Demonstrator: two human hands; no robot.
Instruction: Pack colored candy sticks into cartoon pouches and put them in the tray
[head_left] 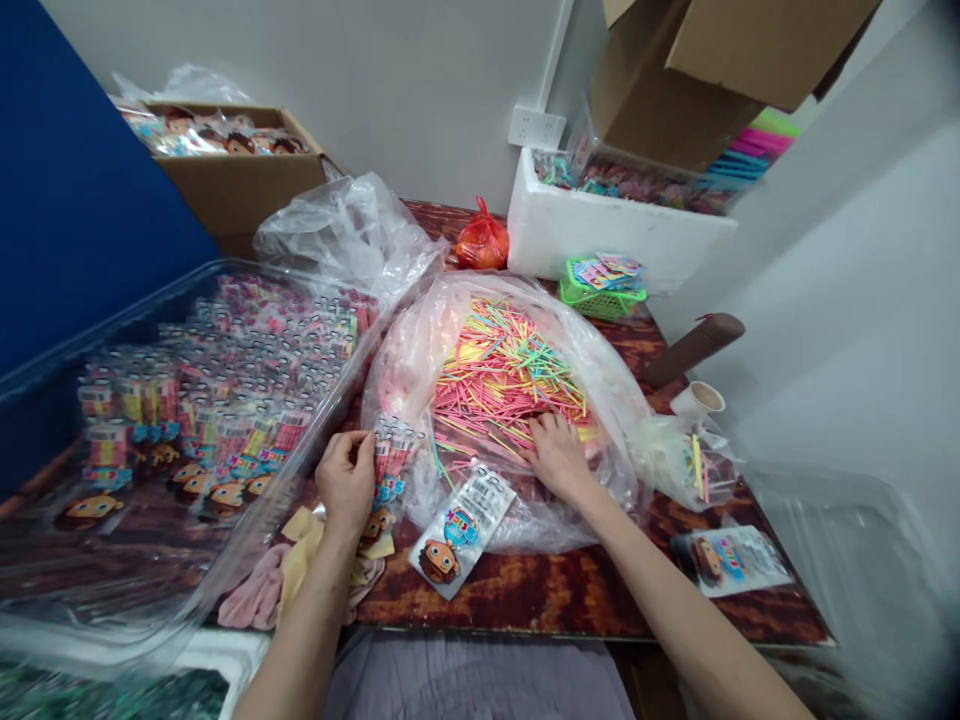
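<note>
Over the brown table (570,595), the left hand (347,482) pinches packets (395,460) tightly while the half-curled right hand (556,455), its hold unclear, could spill sticks (510,375) by tugging the bag (619,400).

The brown-streaked table (555,605) bears a clear tray (135,560), a plastic bag (397,365) of colored sticks (491,395), red bag (482,243), green basket (604,303) and paper cup (699,400).

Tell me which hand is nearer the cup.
Right. The right hand is at the sticks, left of the cup; the left hand is farther off, beside the tray.
</note>
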